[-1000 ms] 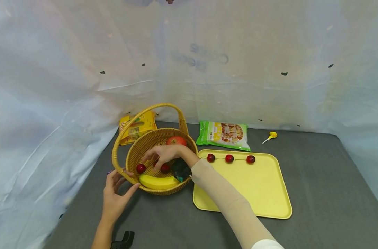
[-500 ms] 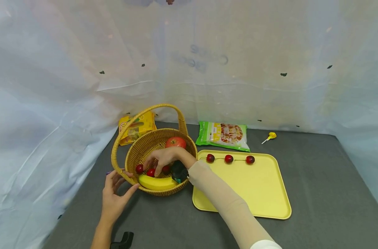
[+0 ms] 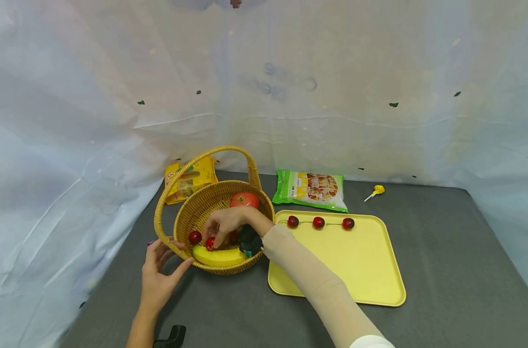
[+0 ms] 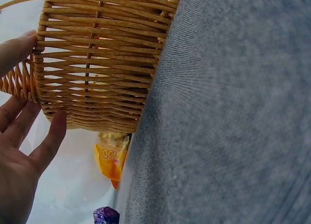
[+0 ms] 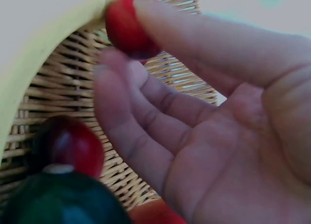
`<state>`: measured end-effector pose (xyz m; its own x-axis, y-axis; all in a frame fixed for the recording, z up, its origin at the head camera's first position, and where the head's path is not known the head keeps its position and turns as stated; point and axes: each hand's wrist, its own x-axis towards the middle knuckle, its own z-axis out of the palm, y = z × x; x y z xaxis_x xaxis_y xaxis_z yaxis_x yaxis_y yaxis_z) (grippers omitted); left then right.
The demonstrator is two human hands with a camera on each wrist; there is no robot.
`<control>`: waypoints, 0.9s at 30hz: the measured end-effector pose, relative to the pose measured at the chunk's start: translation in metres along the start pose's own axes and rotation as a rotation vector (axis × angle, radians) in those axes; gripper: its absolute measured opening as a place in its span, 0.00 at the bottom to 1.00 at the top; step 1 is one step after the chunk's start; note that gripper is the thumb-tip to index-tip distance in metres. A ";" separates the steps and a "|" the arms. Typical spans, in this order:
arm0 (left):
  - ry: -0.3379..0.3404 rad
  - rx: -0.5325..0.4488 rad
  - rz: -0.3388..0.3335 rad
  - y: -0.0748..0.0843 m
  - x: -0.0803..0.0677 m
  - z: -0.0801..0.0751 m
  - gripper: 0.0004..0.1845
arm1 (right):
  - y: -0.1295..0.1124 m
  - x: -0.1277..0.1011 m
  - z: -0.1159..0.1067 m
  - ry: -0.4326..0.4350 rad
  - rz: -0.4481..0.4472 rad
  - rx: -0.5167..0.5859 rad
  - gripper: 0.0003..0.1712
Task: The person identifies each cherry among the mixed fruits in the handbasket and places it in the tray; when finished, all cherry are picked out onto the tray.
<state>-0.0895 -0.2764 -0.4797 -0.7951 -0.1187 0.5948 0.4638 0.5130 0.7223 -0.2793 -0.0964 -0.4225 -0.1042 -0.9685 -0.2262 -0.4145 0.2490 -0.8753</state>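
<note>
In the head view, a wicker basket [image 3: 194, 212] with a tall handle stands left of centre. My left hand [image 3: 161, 278] grips its near-left rim by the handle's foot; the left wrist view shows fingers [image 4: 53, 136] against the weave. Inside the basket, my right hand [image 3: 225, 224] pinches a cherry [image 5: 129, 27] between thumb and fingers. Another cherry [image 3: 195, 237] lies to its left, and a third cherry [image 5: 70, 146] appears in the right wrist view. A banana [image 3: 220, 257] and a round red fruit [image 3: 244, 199] share the basket. A dark green rounded thing [image 5: 63, 199] is partly visible.
Right of the basket lies a yellow tray [image 3: 346, 261] with three cherries [image 3: 318, 222] along its far edge. Behind are a green-and-white snack bag [image 3: 312, 189], a yellow bag [image 3: 192, 179] and a lollipop [image 3: 374, 192]. A purple wrapped piece [image 4: 106, 215] lies beyond the basket.
My right hand has lowered slightly toward the banana, and its fingers have closed on a cherry that was hidden one second ago. The left hand keeps its place on the basket.
</note>
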 end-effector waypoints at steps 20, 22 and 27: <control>0.008 -0.006 -0.071 0.026 0.006 0.003 0.41 | 0.025 -0.187 0.010 0.586 -0.171 0.178 0.19; 0.012 -0.010 -0.069 0.018 0.004 0.002 0.42 | 0.036 -0.202 0.021 0.630 -0.152 0.156 0.17; 0.017 -0.014 -0.081 0.003 0.000 0.001 0.44 | 0.065 -0.217 0.049 0.699 -0.133 0.113 0.14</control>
<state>-0.0890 -0.2739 -0.4782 -0.8236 -0.1738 0.5399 0.4037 0.4889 0.7733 -0.2394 0.1304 -0.4513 -0.6295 -0.7562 0.1787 -0.3717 0.0911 -0.9239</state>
